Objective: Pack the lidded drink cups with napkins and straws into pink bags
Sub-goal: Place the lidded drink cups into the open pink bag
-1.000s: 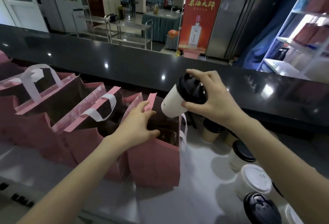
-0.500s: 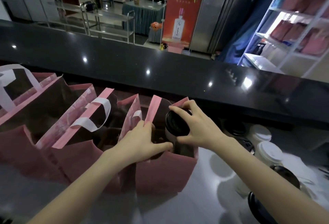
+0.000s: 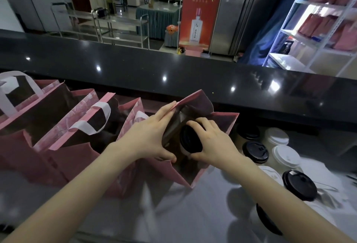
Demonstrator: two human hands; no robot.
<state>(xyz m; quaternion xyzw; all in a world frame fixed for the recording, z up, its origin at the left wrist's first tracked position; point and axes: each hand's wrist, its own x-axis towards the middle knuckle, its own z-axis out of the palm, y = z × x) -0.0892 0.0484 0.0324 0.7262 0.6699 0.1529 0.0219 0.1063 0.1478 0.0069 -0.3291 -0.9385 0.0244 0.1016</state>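
Observation:
A pink paper bag [image 3: 222,125] stands open on the white counter, rightmost in a row of pink bags. My right hand [image 3: 214,144] grips a white cup with a black lid [image 3: 190,141] from above, holding it inside the bag's mouth. My left hand [image 3: 148,136] holds the bag's left wall, fingers on the rim and thumb at the near edge, spreading it open. More lidded cups stand to the right: black-lidded ones [image 3: 255,151] [image 3: 299,184] and white-lidded ones [image 3: 286,156]. No napkins or straws are clearly visible.
Several other pink bags [image 3: 81,119] with white handles stand in a row to the left. A raised black countertop [image 3: 193,80] runs behind the bags. White shelving [image 3: 318,30] with pink bags stands at the far right.
My right hand has lowered the black-lidded cup from above the bag into its mouth. My left hand has pulled the bag's wall wider, and the bag now gapes more.

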